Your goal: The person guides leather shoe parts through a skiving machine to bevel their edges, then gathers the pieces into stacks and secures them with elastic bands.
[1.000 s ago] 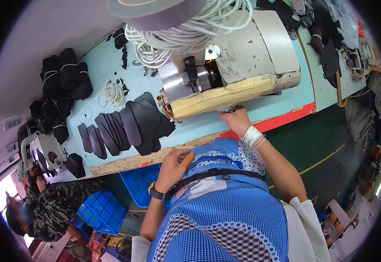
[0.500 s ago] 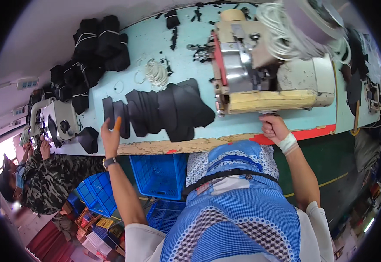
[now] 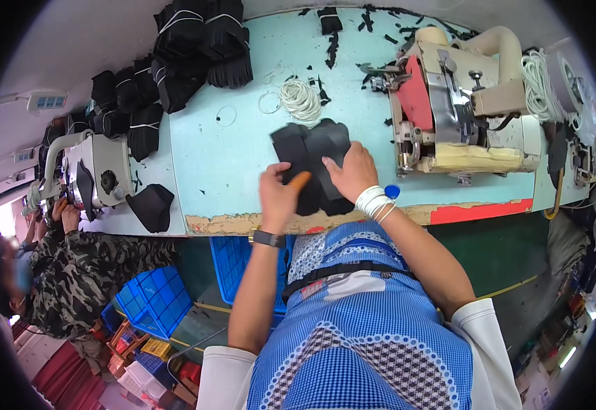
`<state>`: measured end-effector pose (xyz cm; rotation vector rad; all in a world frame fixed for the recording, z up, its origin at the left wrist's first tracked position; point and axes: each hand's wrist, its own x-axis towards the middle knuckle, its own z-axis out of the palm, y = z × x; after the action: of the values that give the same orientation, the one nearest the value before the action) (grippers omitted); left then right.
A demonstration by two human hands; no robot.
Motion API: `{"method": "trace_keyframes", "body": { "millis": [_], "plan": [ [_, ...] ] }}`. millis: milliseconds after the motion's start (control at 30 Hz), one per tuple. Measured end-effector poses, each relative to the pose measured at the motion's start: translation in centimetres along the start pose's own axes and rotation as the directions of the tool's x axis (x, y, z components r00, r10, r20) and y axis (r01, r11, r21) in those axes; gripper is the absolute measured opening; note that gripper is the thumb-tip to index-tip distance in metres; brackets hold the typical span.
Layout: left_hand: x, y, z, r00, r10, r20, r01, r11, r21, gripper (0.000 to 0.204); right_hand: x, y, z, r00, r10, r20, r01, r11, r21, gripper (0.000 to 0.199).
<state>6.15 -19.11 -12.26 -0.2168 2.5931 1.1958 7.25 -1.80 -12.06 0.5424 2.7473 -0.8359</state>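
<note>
A stack of black cut fabric pieces (image 3: 309,154) stands gathered at the table's front, between my two hands. My left hand (image 3: 279,196) grips its left side, with an orange cover on the thumb. On the opposite side, my right hand (image 3: 354,172) is closed round the stack's edge, thumb lying on the front face. Several white bands (image 3: 374,199) circle my right wrist, along with a round blue piece (image 3: 392,191). Just behind the stack lies a heap of white elastic bands (image 3: 300,101). The fingers behind the fabric are partly hidden.
A cream machine (image 3: 448,109) stands on the table (image 3: 209,164) at right. Tied black bundles (image 3: 202,41) are piled at back left. At far left a person in camouflage (image 3: 72,287) works at another machine (image 3: 99,174). Blue crates (image 3: 154,301) sit below the table.
The fabric pieces, fanned out along the table before, are now gathered into a narrow stack. My right hand has left the machine's front edge and joined my left hand at the stack.
</note>
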Motion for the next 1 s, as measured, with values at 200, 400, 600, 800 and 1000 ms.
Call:
{"method": "trace_keyframes", "body": {
  "millis": [200, 400, 600, 800, 1000],
  "plan": [
    [-2.0, 3.7, -1.9, 0.798, -0.179, 0.575, 0.481, 0.764, -0.43, 0.033, -0.7, 3.0, -2.1, 0.811, 0.082, 0.579, -0.432, 0.752, 0.499, 0.051],
    [-1.8, 3.1, -1.5, 0.782, 0.024, 0.622, 0.535, 0.486, -0.691, 0.041, -1.7, 3.2, -4.7, 0.773, 0.064, 0.631, -0.566, 0.518, 0.641, 0.05],
    [-1.8, 0.3, -3.5, 0.823, -0.187, 0.536, 0.541, 0.547, -0.639, 0.028, -2.2, 2.5, -3.8, 0.864, 0.026, 0.503, -0.417, 0.596, 0.686, 0.036],
    [-2.7, 0.5, -5.9, 0.794, 0.005, 0.608, 0.499, 0.565, -0.657, 0.031, -3.4, 4.0, -0.9, 0.984, -0.026, 0.179, -0.077, 0.836, 0.543, 0.033],
    [-2.5, 2.2, 1.7, 0.936, 0.281, 0.213, -0.241, 0.95, -0.197, 0.04, -4.3, 2.7, -3.6, 0.87, 0.138, 0.473, -0.355, 0.842, 0.406, 0.047]
  ]
}}
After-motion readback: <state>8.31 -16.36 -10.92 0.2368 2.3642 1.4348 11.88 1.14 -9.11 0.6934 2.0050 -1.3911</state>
